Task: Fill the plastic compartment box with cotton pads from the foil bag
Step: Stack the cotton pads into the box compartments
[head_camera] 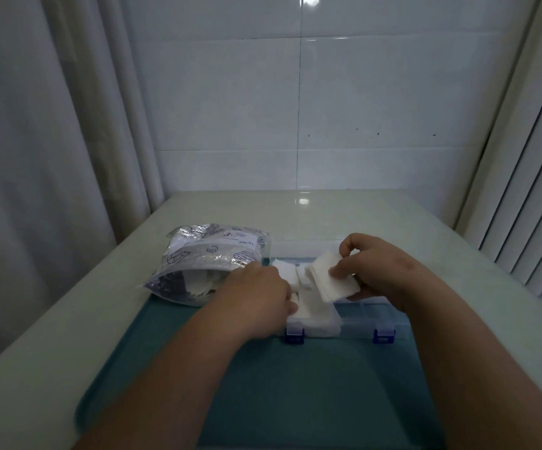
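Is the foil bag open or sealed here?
Open: the bag gapes at its near end, and white pads show inside the mouth.

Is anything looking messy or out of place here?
Slightly: the cotton pads in the near-left corner of the box seem heaped above its front wall, by the left hand. The foil bag lies open on its side, nothing spilled.

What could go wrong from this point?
The stack of pads pinched in the right hand looks fanned, so some could slip and land outside the box. The pads under the left hand bulge over the box's front wall by the blue latch and may spill. The foil bag lies open beside that hand; a nudge might drag pads out.
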`<state>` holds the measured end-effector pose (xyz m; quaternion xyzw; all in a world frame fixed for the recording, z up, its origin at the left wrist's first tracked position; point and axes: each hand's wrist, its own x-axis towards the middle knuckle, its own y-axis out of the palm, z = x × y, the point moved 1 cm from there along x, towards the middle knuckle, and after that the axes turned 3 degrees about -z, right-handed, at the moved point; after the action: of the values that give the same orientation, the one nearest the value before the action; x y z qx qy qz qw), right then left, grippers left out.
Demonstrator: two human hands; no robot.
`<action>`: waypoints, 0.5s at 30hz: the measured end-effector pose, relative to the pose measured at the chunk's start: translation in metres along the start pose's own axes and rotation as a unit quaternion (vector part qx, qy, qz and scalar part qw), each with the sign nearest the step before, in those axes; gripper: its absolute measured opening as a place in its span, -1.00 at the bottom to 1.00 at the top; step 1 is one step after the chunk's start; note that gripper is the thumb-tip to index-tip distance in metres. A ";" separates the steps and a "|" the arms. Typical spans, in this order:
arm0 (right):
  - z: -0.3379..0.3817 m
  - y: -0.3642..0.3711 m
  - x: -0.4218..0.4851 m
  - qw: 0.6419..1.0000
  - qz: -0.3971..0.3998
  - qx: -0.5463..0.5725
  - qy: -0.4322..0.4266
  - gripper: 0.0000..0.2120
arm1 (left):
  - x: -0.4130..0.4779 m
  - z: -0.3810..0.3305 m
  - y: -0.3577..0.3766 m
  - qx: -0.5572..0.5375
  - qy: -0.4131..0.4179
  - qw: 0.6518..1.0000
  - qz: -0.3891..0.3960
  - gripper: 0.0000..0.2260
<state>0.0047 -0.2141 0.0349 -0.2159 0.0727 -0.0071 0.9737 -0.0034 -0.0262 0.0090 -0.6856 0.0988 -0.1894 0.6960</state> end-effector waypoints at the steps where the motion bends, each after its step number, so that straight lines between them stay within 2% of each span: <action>1: 0.001 0.000 0.000 1.000 0.000 -0.003 -0.003 -0.85 | 0.000 0.000 0.001 -0.004 0.001 1.000 -0.004 -0.69; 5: 0.003 -0.004 -0.002 0.999 -0.012 -0.029 -0.027 -0.83 | 0.001 0.002 0.000 -0.091 -0.028 0.995 -0.042 -0.74; 7: 0.003 -0.009 -0.004 0.999 -0.014 -0.022 -0.030 -0.84 | 0.002 -0.002 -0.006 -0.191 -0.064 0.976 -0.086 -0.77; 9: 0.003 -0.015 -0.005 0.999 -0.018 -0.016 -0.027 -0.87 | 0.005 -0.009 -0.014 -0.334 -0.102 0.928 -0.130 -0.78; 11: 0.004 -0.021 -0.007 1.000 -0.017 -0.006 -0.018 -0.89 | 0.009 -0.020 -0.020 -0.469 -0.120 0.865 -0.133 -0.77; 13: 0.004 -0.027 -0.007 1.000 -0.012 0.011 -0.011 -0.88 | 0.013 -0.032 -0.021 -0.561 -0.141 0.810 -0.098 -0.74; 15: 0.003 -0.031 -0.009 1.000 -0.006 0.017 -0.008 -0.88 | 0.018 -0.043 -0.019 -0.603 -0.171 0.778 -0.042 -0.73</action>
<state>-0.0027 -0.2400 0.0519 -0.1997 0.0633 -0.0127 0.9777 -0.0065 -0.0721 0.0278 -0.9896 0.0432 -0.0005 0.1374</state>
